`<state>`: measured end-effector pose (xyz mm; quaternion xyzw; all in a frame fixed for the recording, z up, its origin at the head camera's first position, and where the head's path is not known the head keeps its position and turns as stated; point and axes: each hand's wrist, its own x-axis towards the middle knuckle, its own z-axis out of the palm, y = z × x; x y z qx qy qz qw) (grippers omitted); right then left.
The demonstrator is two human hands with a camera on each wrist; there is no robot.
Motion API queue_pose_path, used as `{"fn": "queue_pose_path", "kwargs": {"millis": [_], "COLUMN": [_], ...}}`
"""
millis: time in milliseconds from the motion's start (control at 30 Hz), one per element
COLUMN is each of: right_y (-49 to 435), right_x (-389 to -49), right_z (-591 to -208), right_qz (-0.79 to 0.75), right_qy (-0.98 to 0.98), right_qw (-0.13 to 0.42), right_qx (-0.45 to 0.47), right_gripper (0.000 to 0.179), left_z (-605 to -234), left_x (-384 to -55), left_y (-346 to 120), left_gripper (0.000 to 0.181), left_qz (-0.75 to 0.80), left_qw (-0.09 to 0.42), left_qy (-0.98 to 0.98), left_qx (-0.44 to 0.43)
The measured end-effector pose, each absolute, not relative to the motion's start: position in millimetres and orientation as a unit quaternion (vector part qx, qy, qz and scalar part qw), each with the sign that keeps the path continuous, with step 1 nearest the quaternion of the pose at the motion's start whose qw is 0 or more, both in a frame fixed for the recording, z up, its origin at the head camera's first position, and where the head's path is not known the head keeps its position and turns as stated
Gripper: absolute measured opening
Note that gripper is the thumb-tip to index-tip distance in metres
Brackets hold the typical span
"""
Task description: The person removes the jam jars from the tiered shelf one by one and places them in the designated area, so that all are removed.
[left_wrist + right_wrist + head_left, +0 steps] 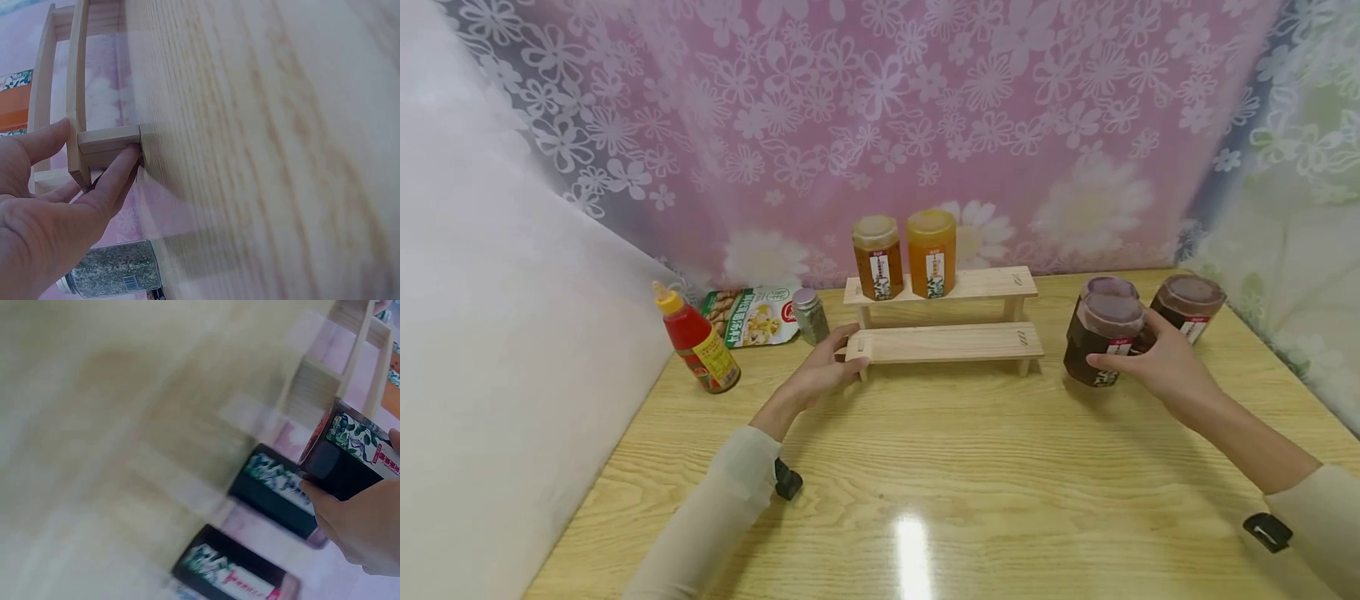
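A two-step wooden rack [951, 343] stands mid-table, and my left hand [822, 372] grips the left end of its lower step. In the left wrist view the thumb lies on the board's top face, with fingers under it by the leg. On the right, my right hand [1174, 367] holds a dark jam jar [1093, 350] upright by its sides. The right wrist view shows this jar raised off the tabletop. Just behind it is a second dark jar [275, 494], mostly hidden in the head view. A third dark jar [1189, 304] stands right of the hand.
Two amber jars, one brownish [877, 262] and one orange [932, 258], stand on the upper step. To the left are a red sauce bottle [700, 346], a green-and-white food pouch [758, 319] and a small herb shaker [810, 317]. A floral curtain [880, 125] hangs behind.
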<state>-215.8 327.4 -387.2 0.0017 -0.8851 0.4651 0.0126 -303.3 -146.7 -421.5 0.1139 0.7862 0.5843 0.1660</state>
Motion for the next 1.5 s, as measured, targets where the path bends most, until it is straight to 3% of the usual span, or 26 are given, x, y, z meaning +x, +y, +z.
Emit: {"fn": "queue_pose_path", "kwargs": {"millis": [500, 1133, 1333, 1500], "right_y": [378.3, 430.6, 440.6, 440.7], "right_x": [-192.0, -188.1, -187.7, -185.0], "right_z": [-411.2, -425.1, -426.9, -423.8], "right_qz": [0.441, 0.448, 0.445, 0.454], "right_qy": [-0.897, -0.890, -0.892, -0.888], "right_qw": [0.022, 0.046, 0.060, 0.043], "right_qx": [-0.016, -0.064, -0.059, -0.055], "right_gripper": [0.095, 0.104, 0.100, 0.099], "left_z": [-422.0, -419.8, -422.1, -423.2], "left_x": [-303.9, -301.9, -302.9, -303.9], "left_y": [-147.0, -146.5, -146.6, -146.2], "left_gripper": [0.072, 0.072, 0.072, 0.071], "left_qz": [0.585, 0.588, 0.587, 0.587], "left_qw": [0.167, 0.172, 0.167, 0.166], "left_qy": [0.786, 0.782, 0.784, 0.785], "left_qx": [0.109, 0.115, 0.113, 0.112]}}
